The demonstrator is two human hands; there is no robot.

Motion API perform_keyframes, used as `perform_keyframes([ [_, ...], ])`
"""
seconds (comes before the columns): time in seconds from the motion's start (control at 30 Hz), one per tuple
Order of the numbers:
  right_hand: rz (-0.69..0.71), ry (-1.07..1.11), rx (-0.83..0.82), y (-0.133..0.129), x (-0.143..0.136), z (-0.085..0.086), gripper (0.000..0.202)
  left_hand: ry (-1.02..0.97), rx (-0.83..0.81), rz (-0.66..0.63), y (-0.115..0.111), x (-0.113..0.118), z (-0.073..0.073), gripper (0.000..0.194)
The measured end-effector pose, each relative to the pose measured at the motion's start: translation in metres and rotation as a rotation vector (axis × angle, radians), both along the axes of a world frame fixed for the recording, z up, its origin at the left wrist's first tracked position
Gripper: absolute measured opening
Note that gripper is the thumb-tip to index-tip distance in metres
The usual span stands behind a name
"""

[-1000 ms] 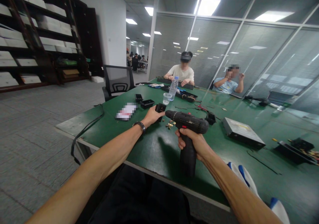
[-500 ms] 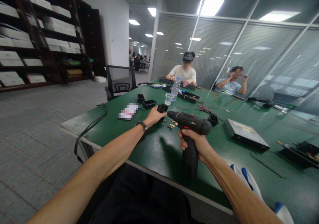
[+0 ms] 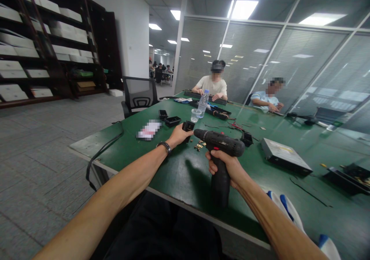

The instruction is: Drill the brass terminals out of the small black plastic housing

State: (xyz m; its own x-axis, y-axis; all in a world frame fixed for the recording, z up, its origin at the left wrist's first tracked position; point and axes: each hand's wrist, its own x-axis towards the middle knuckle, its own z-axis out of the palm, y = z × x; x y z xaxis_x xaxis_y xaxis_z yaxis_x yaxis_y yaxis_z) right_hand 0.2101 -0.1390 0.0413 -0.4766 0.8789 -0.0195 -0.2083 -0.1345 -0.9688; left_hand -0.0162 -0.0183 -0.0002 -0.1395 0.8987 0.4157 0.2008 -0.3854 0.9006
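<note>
My left hand [image 3: 177, 135] is closed around a small black box-shaped part [image 3: 188, 127] above the green table [image 3: 179, 175]. In my right hand [image 3: 222, 163] is a black cordless drill [image 3: 221, 142], gripped by its handle. The drill's front end points left at the black part, and its bit meets or nearly meets the part's face. Small brass-coloured pieces [image 3: 198, 147] lie on the table below the drill's front. Two more black parts [image 3: 172, 121] [image 3: 163, 114] rest beyond my left hand.
A plastic cup [image 3: 195, 115] and a water bottle [image 3: 203, 103] stand behind the black part. A metal box [image 3: 285, 156] lies right of the drill, with white-blue gloves [image 3: 286, 210] nearer. Two people [image 3: 212, 85] [image 3: 264, 98] sit across the table.
The person at the far right has lowered both hands from the head to the table. My hands, the drill and the black part look almost unmoved.
</note>
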Motion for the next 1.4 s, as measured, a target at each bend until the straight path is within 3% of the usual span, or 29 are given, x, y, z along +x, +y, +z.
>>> perform_keyframes([
  [0.5, -0.002, -0.002, 0.004, 0.0, 0.0, 0.001, 0.015, 0.018, 0.015, 0.02, 0.003, -0.001, -0.003, 0.037],
  [0.77, 0.022, -0.05, 0.026, -0.008, -0.002, 0.011, 0.019, 0.027, -0.001, 0.025, 0.003, 0.0, -0.001, 0.036],
  [1.03, -0.014, 0.004, 0.013, 0.001, 0.0, -0.001, 0.015, 0.041, 0.007, 0.026, 0.004, 0.0, -0.002, 0.034],
  [1.4, -0.002, -0.024, 0.023, 0.0, 0.0, 0.001, 0.018, 0.041, 0.003, 0.035, 0.002, 0.001, 0.0, 0.033],
])
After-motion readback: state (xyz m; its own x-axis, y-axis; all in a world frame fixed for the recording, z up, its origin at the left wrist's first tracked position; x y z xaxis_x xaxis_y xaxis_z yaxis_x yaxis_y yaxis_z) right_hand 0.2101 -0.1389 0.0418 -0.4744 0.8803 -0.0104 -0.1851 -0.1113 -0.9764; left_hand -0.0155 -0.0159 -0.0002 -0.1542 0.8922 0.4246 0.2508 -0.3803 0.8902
